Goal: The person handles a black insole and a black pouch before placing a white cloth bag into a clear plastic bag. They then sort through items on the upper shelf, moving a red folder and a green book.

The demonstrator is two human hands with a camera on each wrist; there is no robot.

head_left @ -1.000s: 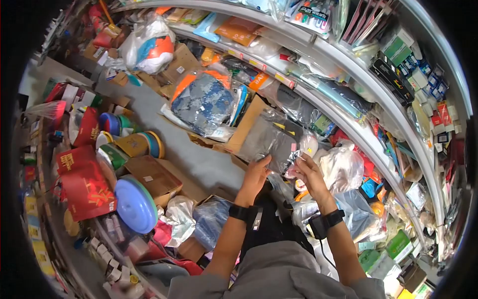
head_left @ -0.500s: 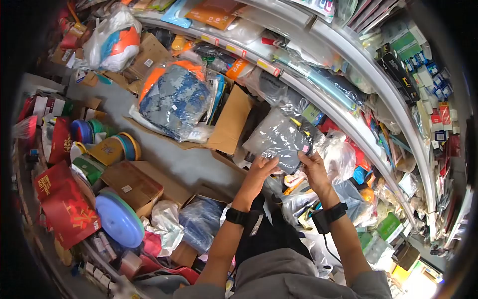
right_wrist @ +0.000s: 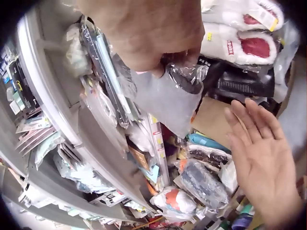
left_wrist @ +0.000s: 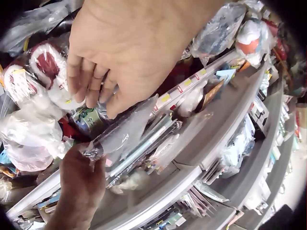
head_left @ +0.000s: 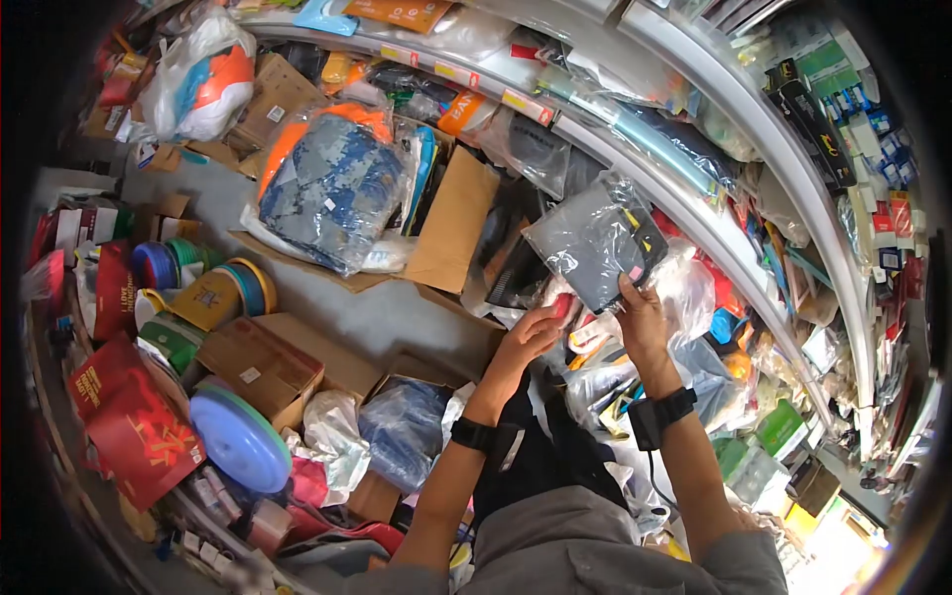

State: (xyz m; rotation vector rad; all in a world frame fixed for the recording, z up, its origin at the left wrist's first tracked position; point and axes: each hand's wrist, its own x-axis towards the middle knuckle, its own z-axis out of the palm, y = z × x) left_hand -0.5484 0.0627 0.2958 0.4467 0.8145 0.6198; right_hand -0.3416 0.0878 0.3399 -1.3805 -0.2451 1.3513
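Note:
My right hand (head_left: 645,315) pinches the near edge of a flat clear plastic bag (head_left: 595,248) with a folded dark grey item inside. It bears yellow marks and a small pink tag; its exact kind does not show. In the right wrist view the bag (right_wrist: 168,98) hangs below the curled fingers. My left hand (head_left: 531,342) is off the bag, lower and to its left, palm and extended fingers showing in the right wrist view. Under that hand in the left wrist view lie white fluffy slippers (left_wrist: 48,67) with red lining, wrapped in plastic.
A shelf rail (head_left: 615,149) curves along the right, above heaps of bagged goods. An open carton (head_left: 451,223) stands ahead beside a bagged blue camouflage item (head_left: 332,188). At left are a blue round lid (head_left: 238,436), a red bag (head_left: 134,421) and a brown box (head_left: 263,367).
Both hands held the bag earlier. My left hand has let go of it, and my right hand has moved it up and to the right. The head view has shifted.

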